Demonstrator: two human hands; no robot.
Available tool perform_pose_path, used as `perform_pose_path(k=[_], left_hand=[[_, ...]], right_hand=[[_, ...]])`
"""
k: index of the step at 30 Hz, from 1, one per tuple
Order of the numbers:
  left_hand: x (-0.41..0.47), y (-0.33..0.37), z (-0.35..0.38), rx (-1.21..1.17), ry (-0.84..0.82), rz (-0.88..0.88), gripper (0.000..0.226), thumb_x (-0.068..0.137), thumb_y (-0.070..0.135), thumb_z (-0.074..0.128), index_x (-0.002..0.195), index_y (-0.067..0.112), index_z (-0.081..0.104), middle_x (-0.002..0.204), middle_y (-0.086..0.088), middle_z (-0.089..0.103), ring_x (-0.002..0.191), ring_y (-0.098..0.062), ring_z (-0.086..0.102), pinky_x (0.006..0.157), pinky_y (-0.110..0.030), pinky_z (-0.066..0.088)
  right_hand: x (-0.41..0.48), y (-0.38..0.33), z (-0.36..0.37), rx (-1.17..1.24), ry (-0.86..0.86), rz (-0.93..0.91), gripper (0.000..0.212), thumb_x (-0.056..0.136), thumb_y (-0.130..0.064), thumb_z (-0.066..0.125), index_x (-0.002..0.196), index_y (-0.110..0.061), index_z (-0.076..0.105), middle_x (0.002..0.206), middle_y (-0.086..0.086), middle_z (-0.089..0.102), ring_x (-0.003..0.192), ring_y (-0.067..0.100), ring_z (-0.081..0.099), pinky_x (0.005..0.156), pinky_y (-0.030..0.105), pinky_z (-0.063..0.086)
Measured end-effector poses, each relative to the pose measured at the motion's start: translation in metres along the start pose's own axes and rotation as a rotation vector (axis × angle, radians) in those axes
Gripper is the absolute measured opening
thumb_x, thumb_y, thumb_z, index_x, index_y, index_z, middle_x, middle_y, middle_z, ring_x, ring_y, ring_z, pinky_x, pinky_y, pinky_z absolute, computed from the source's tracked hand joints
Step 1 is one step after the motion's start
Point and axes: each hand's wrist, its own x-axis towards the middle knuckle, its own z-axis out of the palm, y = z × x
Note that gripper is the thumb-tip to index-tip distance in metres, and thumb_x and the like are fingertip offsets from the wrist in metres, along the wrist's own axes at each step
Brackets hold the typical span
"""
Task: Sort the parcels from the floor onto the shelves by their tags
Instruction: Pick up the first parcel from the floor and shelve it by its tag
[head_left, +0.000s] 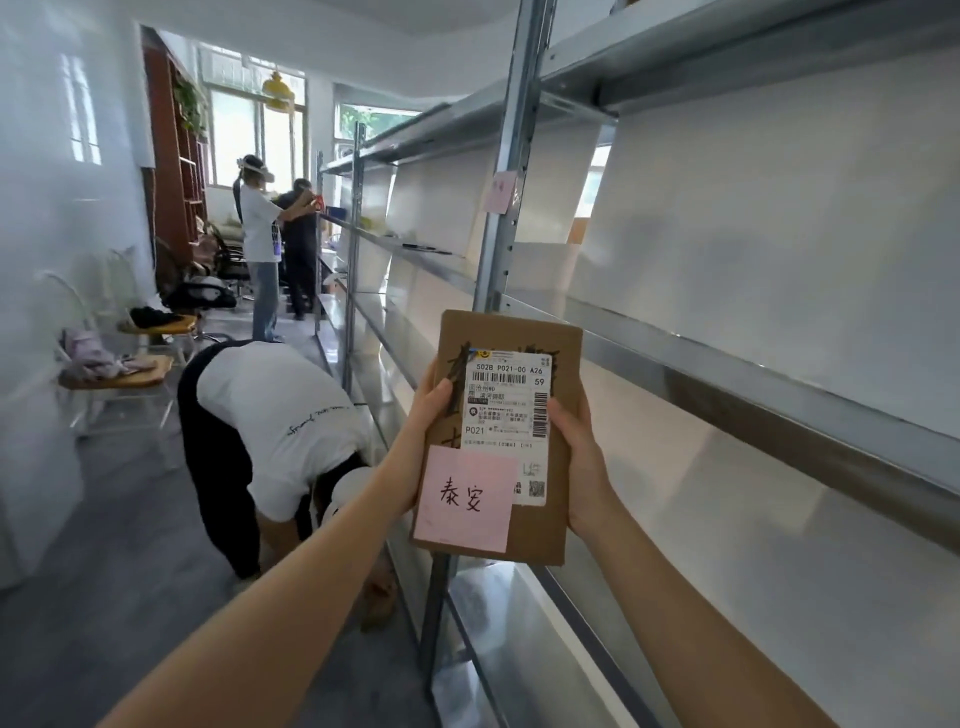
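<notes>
I hold a flat brown cardboard parcel (558, 499) upright in front of me with both hands. It carries a white shipping label and a pink sticky tag (467, 499) with black handwriting at its lower left. My left hand (428, 421) grips its left edge, thumb on the front. On the right edge sits my right hand (579, 457). The parcel is level with a metal shelf (779, 545) of the rack to my right. A pink tag (503, 191) sticks on the rack's upright post above the parcel.
The long metal rack (675, 343) runs along the right. A person (270, 426) bends down in the aisle just left of the rack, close ahead. Two more people (265, 234) stand farther down. Chairs (114, 374) with clothes line the left wall.
</notes>
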Motion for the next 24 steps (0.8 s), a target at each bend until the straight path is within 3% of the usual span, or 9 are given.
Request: perform_pose_path(k=[3,9,13,16,22,24], left_hand=[[0.020,-0.003,-0.030,-0.019,0.011,-0.037,0.108,0.056,0.048,0.080,0.141,0.002,0.032,0.101,-0.014,0.071,0.079,-0.024,0.072,0.062,-0.032,0.058],[0.065,0.000,-0.096,-0.048,-0.045,-0.097,0.105,0.060,0.049,0.077,0.141,0.002,0.031,0.108,-0.014,0.065,0.083,-0.022,0.071,0.066,-0.032,0.057],[0.091,-0.005,-0.136,-0.045,-0.041,-0.186,0.076,0.081,0.044,0.057,0.141,0.004,0.033,0.108,-0.013,0.067,0.081,-0.021,0.072,0.064,-0.030,0.057],[0.105,-0.015,-0.159,-0.048,-0.089,-0.233,0.085,0.074,0.048,0.065,0.141,0.006,0.034,0.120,-0.018,0.059,0.087,-0.024,0.070,0.068,-0.034,0.057],[0.126,-0.053,-0.193,-0.074,-0.144,-0.373,0.106,0.055,0.054,0.078,0.140,0.006,0.035,0.112,-0.016,0.064,0.081,-0.023,0.072,0.064,-0.032,0.058],[0.133,-0.070,-0.199,-0.050,-0.137,-0.442,0.088,0.067,0.053,0.069,0.135,0.006,0.042,0.102,-0.013,0.070,0.078,-0.022,0.072,0.062,-0.031,0.058]], right_hand=[[0.022,0.024,0.007,0.007,0.033,0.030,0.055,0.091,-0.016,0.049,0.144,-0.020,0.035,0.107,0.003,0.067,0.079,0.010,0.073,0.060,0.024,0.056],[0.067,0.069,0.032,-0.007,0.140,0.059,0.052,0.095,-0.014,0.046,0.145,-0.019,0.033,0.108,0.004,0.066,0.077,0.009,0.072,0.061,0.023,0.057],[0.092,0.099,0.044,-0.011,0.221,0.067,0.054,0.094,-0.017,0.048,0.146,-0.021,0.031,0.118,0.006,0.063,0.088,0.014,0.069,0.071,0.026,0.059],[0.101,0.122,0.048,0.015,0.286,0.067,0.053,0.093,-0.018,0.048,0.144,-0.022,0.034,0.120,0.008,0.063,0.094,0.017,0.067,0.079,0.031,0.057],[0.107,0.162,0.035,-0.004,0.411,0.097,0.048,0.094,-0.016,0.048,0.141,-0.019,0.038,0.108,0.004,0.067,0.081,0.011,0.072,0.064,0.025,0.057],[0.110,0.173,0.025,-0.017,0.463,0.126,0.050,0.093,-0.018,0.049,0.142,-0.020,0.038,0.116,0.008,0.066,0.089,0.016,0.070,0.071,0.029,0.058]])
